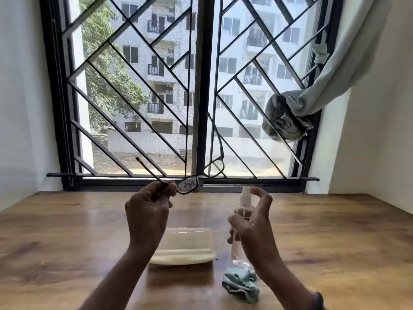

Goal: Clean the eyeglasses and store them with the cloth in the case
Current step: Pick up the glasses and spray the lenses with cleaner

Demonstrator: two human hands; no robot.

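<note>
My left hand (147,211) pinches the black-framed eyeglasses (196,177) at the hinge by the near lens and holds them up in front of the window. The near lens carries small droplets. My right hand (252,227) grips a clear spray bottle (242,209), with the forefinger on its white nozzle, which points toward the glasses. Below my hands, an open cream-coloured case (187,245) lies on the wooden table (67,238). A crumpled light-blue cloth (241,284) lies on the table, right of the case and under my right wrist.
A barred window (201,86) with a black frame fills the wall behind the table. A grey curtain (288,117) is knotted at the right side of it. White walls close in on both sides.
</note>
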